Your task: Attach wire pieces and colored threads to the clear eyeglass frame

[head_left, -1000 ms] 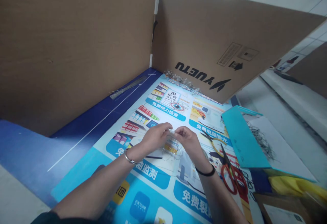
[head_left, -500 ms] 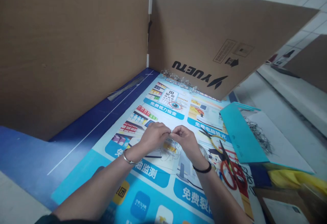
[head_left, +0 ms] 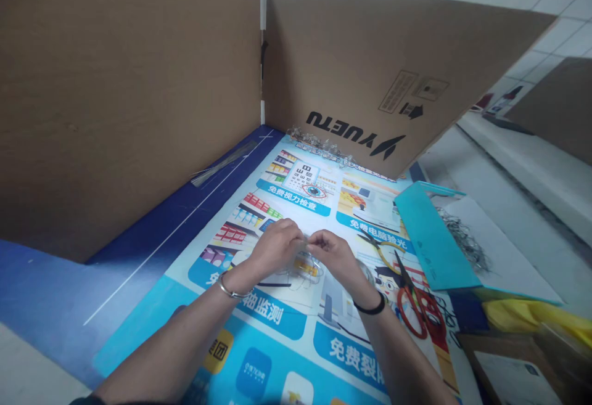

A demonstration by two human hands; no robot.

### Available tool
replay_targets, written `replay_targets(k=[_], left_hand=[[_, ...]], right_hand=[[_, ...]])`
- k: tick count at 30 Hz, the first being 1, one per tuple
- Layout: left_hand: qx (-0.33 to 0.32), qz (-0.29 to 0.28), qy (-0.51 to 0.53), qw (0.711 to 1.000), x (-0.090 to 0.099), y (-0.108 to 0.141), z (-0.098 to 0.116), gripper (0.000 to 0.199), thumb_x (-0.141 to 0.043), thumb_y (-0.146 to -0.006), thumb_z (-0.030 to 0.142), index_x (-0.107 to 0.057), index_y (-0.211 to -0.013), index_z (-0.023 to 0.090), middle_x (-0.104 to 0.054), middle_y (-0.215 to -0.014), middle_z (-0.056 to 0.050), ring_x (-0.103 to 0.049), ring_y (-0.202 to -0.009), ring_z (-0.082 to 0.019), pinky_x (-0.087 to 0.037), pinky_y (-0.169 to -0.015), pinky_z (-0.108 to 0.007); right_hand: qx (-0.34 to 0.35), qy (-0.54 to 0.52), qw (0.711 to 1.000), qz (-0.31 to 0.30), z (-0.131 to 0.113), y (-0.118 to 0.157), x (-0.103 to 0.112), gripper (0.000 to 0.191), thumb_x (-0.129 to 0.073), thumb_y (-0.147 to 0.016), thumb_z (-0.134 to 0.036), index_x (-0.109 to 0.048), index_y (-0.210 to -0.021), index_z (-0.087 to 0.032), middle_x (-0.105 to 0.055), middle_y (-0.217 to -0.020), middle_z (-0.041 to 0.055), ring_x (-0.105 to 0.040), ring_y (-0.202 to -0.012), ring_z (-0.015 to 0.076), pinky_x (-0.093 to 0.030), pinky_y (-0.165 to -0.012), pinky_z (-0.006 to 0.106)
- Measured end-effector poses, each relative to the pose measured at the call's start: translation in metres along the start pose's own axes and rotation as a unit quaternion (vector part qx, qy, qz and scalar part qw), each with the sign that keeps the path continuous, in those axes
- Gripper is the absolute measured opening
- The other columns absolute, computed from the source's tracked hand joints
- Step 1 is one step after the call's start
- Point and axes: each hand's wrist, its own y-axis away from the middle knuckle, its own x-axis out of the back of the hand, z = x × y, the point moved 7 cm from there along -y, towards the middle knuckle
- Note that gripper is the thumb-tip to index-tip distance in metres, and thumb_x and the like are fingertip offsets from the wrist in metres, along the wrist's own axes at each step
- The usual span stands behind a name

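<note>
Above the printed poster (head_left: 291,322), my left hand (head_left: 277,248) and my right hand (head_left: 335,260) meet with their fingertips almost touching. Both are closed in a pinch on a thin wire (head_left: 309,269), whose fine loops hang below the fingers. The exact spot where the fingertips grip is too small to make out. A metal bangle circles my left wrist and a dark band my right. Beside my right hand, partly behind the wrist, lies a round silvery spool or coil (head_left: 366,271).
Red-handled scissors (head_left: 411,306) and yellow-handled pliers or snips (head_left: 388,246) lie right. A teal folder-like box (head_left: 428,232) holds tangled wire (head_left: 462,238). Small clear pieces (head_left: 319,143) line the back. Cardboard panels (head_left: 370,53) stand behind and left. Yellow material (head_left: 531,315) sits front right.
My hands have come slightly apart at the fingertips, and the wire loops have shifted beneath them. The whole view has moved slightly with my head.
</note>
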Motion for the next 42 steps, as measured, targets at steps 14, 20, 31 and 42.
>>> replay_targets(k=[14,20,31,42], left_hand=[[0.071,0.017,0.09,0.993,0.005,-0.002,-0.022,0.011,-0.046,-0.082,0.015,-0.054,-0.075,0.019,-0.057,-0.076,0.0,-0.053,-0.074,-0.014,-0.041,-0.071,-0.026],[0.146,0.02,0.15,0.978,0.005,0.0,-0.034,0.011,-0.049,-0.084,0.025,-0.054,-0.076,0.019,-0.057,-0.074,0.002,-0.053,-0.072,-0.013,-0.041,-0.069,-0.024],[0.138,0.03,0.173,0.975,0.007,0.0,-0.028,0.012,-0.048,-0.084,0.024,-0.056,-0.076,0.019,-0.061,-0.075,0.0,-0.056,-0.075,-0.014,-0.042,-0.071,-0.026],[0.144,0.046,0.203,0.967,0.008,0.002,-0.029,0.014,-0.046,-0.086,0.028,-0.053,-0.078,0.019,-0.061,-0.074,0.0,-0.059,-0.076,-0.014,-0.043,-0.072,-0.026]], right_hand=[[-0.086,0.646,0.757,0.032,0.059,0.02,0.116,0.045,-0.049,-0.087,-0.039,-0.05,-0.126,-0.017,-0.057,-0.114,0.018,-0.053,-0.103,0.0332,-0.042,-0.076,0.042],[-0.039,0.63,0.776,-0.009,0.077,0.015,0.123,0.046,-0.047,-0.086,-0.024,-0.046,-0.131,-0.019,-0.059,-0.115,0.0155,-0.054,-0.102,0.0292,-0.04,-0.081,0.039],[-0.107,0.633,0.767,-0.005,0.081,0.019,0.141,0.037,-0.049,-0.078,-0.022,-0.058,-0.114,-0.017,-0.062,-0.096,0.016,-0.058,-0.09,0.03,-0.037,-0.071,0.035],[-0.025,0.622,0.782,0.035,0.069,0.012,0.128,0.027,-0.052,-0.073,-0.016,-0.059,-0.098,-0.011,-0.059,-0.09,0.0153,-0.053,-0.089,0.0269,-0.036,-0.075,0.033]])
